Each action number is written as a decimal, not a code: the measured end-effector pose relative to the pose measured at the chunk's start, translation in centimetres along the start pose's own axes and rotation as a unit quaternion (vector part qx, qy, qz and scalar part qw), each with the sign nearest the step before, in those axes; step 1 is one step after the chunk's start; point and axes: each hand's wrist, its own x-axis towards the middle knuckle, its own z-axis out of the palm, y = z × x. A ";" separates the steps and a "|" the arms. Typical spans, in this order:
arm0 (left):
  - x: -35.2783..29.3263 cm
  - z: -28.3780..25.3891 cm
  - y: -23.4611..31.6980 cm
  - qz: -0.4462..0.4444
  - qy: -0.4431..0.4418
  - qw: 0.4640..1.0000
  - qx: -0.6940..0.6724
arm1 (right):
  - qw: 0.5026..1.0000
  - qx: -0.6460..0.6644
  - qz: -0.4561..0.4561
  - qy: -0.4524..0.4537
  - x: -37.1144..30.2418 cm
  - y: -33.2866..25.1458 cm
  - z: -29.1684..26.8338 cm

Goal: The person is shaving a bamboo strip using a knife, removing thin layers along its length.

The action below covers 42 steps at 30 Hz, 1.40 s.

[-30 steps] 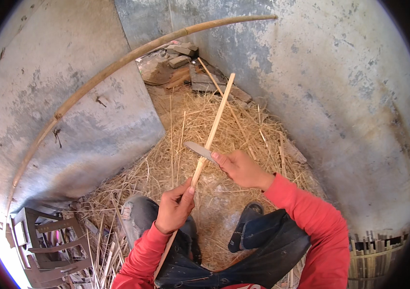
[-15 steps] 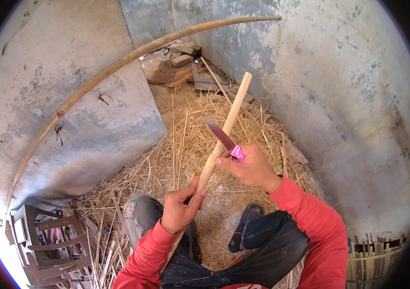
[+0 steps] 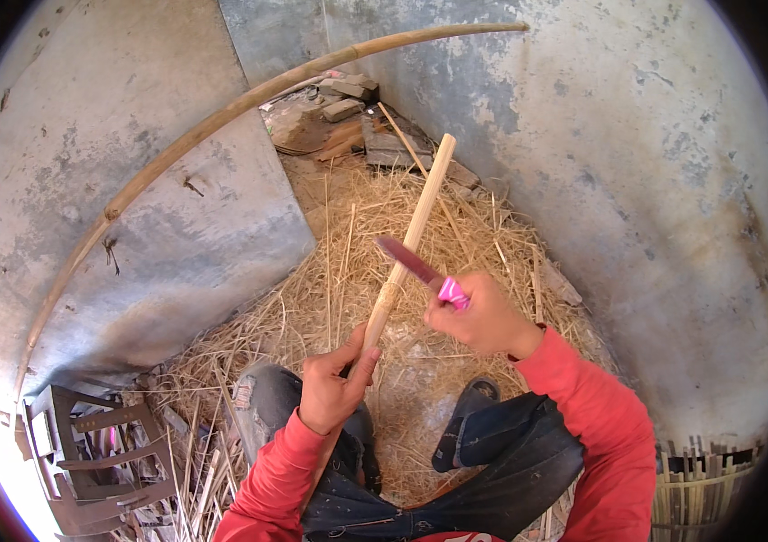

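My left hand (image 3: 337, 381) is wrapped round a pale bamboo pole (image 3: 422, 213), which slants up and away from my lap. A joint ring shows on the pole above my fingers, and its lower end is hidden by my left forearm. In my right hand (image 3: 481, 313), closed on its pink handle, is a knife (image 3: 409, 260). The blade points up and to the left and lies across the pole above the joint; whether it touches the bamboo I cannot tell.
Straw-like bamboo shavings (image 3: 293, 312) cover the floor between my legs and ahead. A long bent bamboo pole (image 3: 221, 117) arches along the left wall. Bricks and rubble (image 3: 345, 104) lie in the corner. Dark chair frames (image 3: 99, 452) stand at left, a slatted bamboo basket (image 3: 700, 488) at lower right.
My right hand has moved slightly right and down with the knife, its thumb drawn off the pole. The pole's top end has shifted a little to the left.
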 end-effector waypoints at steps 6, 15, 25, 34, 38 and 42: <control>0.1 0.2 -0.7 0.007 0.005 1.000 -0.008 | 0.978 0.131 0.019 0.161 0.6 0.8 -3.5; 0.2 0.3 -0.5 0.034 0.002 0.999 0.020 | 0.955 -0.053 0.018 0.293 0.4 1.4 -5.5; 0.0 0.9 -0.5 0.033 -0.022 0.999 0.035 | 0.973 -0.143 -0.056 0.172 -0.2 1.0 -0.8; -0.1 1.4 -0.5 0.061 -0.009 0.997 0.040 | 0.956 -0.208 -0.128 0.165 0.0 1.2 1.1; -0.1 1.4 -0.6 0.079 -0.001 0.995 0.053 | 0.953 -0.215 -0.138 0.164 0.2 2.0 1.7; -0.2 1.5 -1.2 0.080 -0.017 0.994 0.066 | 0.945 -0.265 -0.130 0.142 0.2 2.0 1.7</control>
